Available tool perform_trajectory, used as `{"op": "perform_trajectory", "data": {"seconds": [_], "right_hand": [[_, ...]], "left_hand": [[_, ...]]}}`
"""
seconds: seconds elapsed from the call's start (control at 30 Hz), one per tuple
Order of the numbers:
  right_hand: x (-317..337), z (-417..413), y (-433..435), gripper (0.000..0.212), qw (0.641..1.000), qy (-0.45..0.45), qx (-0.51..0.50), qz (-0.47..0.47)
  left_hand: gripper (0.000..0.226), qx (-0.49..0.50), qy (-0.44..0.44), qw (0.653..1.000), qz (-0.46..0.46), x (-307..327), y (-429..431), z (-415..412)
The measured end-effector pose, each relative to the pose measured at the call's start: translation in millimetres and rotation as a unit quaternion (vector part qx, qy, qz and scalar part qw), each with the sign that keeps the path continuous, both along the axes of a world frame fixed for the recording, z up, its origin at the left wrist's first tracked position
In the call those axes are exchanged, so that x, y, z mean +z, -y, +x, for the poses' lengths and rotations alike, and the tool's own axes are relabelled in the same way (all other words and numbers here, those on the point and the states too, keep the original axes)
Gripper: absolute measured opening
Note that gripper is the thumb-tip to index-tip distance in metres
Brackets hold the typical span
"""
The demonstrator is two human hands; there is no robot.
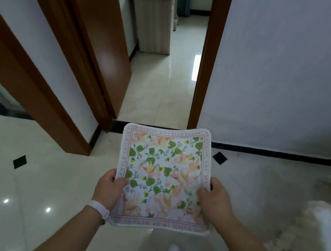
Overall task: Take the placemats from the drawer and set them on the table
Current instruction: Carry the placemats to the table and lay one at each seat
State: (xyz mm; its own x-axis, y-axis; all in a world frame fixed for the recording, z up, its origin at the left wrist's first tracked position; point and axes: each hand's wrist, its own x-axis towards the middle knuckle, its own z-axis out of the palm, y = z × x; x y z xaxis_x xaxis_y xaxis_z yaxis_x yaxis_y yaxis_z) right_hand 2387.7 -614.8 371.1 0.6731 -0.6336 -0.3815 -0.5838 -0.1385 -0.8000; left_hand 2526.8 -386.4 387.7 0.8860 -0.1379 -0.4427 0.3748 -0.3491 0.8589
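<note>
A square floral placemat (163, 169), white with green leaves, pink flowers and a lettered border, is held flat in front of me above the floor. My left hand (107, 190) grips its left edge, thumb on top; a white band sits on that wrist. My right hand (213, 200) grips the right edge the same way. I cannot tell whether more than one mat is in the stack. Neither the drawer nor the table is in view.
I stand on a glossy tiled floor (14, 198) facing an open doorway (161, 93) with brown frames. A brown door (95, 13) stands open on the left. Beyond it stands a wooden cabinet (154, 19). A white wall (291, 70) fills the right.
</note>
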Motion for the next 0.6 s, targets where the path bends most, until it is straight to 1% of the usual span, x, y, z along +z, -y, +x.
{"op": "perform_trajectory", "data": {"seconds": [0.07,0.13,0.23,0.37,0.43,0.6], "right_hand": [[8.1,21.4,36.9,0.013,1.000,0.010,-0.027,-0.003],[13.4,34.8,65.9,0.014,0.998,0.013,-0.064,-0.001],[15.0,56.6,99.5,0.019,0.994,0.022,-0.104,-0.001],[8.3,86.4,137.5,0.014,0.987,-0.010,-0.159,-0.003],[0.6,102.3,155.6,0.013,0.982,-0.020,-0.188,0.006],[-3.4,140.6,193.6,0.016,0.959,-0.044,-0.279,0.011]], "left_hand": [[0.019,-0.001,0.001,1.000,-0.022,6.9,40.1,29.6],[0.018,-0.006,-0.018,0.999,-0.049,13.9,78.5,48.0],[0.017,-0.046,-0.028,0.996,-0.072,20.4,124.6,75.9],[0.017,-0.092,-0.028,0.994,-0.050,10.9,177.0,130.7],[0.017,-0.124,-0.037,0.990,-0.055,2.9,204.7,157.1],[0.017,-0.235,-0.060,0.968,-0.059,-11.2,281.9,221.3]]}}
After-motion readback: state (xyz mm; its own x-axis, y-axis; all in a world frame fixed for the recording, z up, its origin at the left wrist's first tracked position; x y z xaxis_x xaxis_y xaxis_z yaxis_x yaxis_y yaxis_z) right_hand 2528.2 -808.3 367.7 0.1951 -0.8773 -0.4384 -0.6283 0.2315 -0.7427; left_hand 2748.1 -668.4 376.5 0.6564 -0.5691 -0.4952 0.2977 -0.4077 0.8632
